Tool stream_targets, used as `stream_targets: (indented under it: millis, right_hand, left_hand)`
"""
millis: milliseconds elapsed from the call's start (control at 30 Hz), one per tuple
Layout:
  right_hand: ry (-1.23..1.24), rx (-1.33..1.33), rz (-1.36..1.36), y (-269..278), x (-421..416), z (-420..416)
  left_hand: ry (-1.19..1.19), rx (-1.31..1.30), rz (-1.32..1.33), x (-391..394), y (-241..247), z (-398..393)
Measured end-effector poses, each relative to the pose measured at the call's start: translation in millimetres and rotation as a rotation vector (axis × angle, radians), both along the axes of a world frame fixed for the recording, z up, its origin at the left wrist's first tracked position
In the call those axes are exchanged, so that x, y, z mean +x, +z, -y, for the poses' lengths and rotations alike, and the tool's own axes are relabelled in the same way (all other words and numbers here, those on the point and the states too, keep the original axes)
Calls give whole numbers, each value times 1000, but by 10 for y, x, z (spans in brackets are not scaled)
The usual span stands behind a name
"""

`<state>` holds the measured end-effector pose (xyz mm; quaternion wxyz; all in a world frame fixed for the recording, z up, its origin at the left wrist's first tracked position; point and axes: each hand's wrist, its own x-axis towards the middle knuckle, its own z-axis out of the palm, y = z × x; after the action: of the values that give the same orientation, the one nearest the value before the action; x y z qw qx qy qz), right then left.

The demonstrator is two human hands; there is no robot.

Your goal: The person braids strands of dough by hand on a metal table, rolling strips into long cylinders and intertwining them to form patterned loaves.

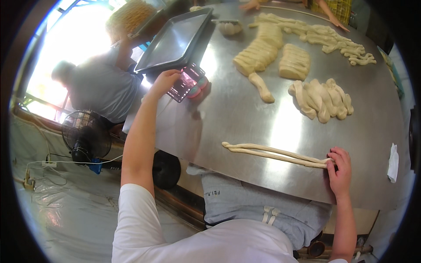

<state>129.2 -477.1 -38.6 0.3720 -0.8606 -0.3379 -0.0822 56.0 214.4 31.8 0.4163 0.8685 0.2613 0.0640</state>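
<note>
My left hand reaches to a lit smartphone, its fingers bent over the phone's near side. Whether they grip it or only touch it is unclear. Behind the phone sit rounded pink-and-green objects, partly covered by it. My right hand holds the right end of a long, doubled dough rope. The two strands lie side by side on the steel table and meet in a rounded end at the left. Beyond the rope rests a pile of twisted dough pieces.
Sliced dough, a smaller sliced block and dough strips lie farther back. A metal tray stands at left. Another person's hand is across the table. A person and a fan are left.
</note>
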Motion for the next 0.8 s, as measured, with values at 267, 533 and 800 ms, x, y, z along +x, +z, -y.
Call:
stream_targets:
  millis: [267, 533, 800]
  right_hand:
    - [-9, -19, -28, 42, -5, -9]
    - [-1, -28, -15, 71, 2, -15]
    - [-13, -23, -45, 85, -15, -18]
  left_hand:
    - [5, -25, -8, 39, -10, 30]
    - [-31, 253, -61, 92, -118, 34]
    - [29, 123, -93, 108, 27, 189]
